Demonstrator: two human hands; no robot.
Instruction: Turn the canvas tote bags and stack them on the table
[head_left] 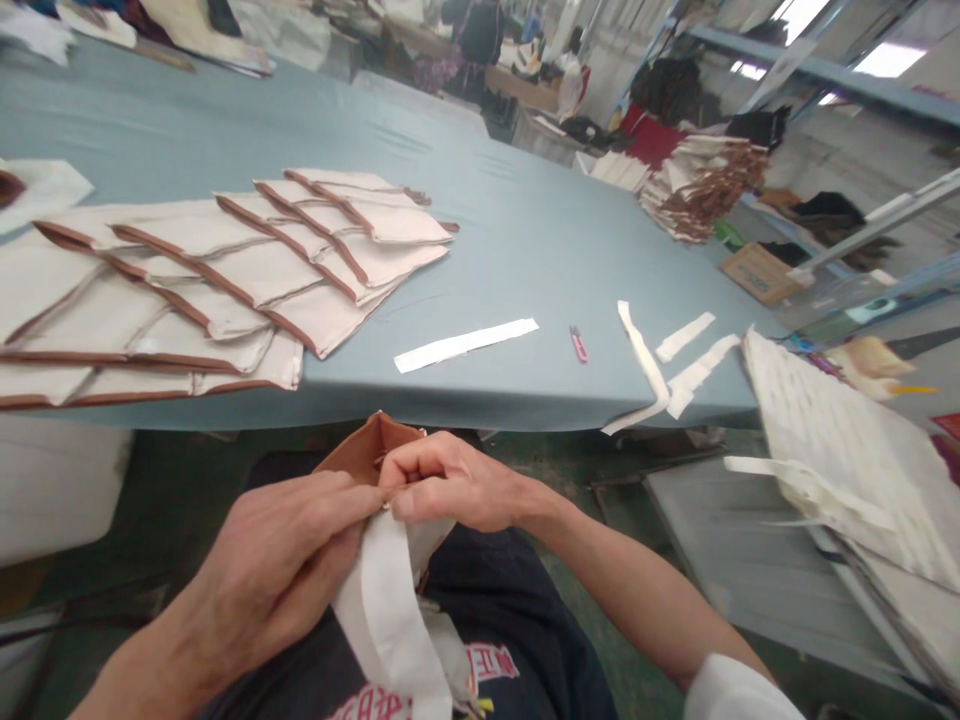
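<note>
A: Item held?
B: Lower centre: brown-trimmed cloth piece (364, 452), pinched shut between left hand (277, 550) and right hand (442, 485).
A: Completed stock?
B: Left of frame: trimmed pieces (225, 270) fanned on tabletop (525, 230); held one judged unfinished.

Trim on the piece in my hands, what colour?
The trim of the held piece is tan brown; head view shows it best.

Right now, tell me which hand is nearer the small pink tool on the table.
Right. The right hand pinches the brown-trimmed cloth below the table edge, down-left of the pink tool; the left hand grips the same cloth farther left and lower.
</note>
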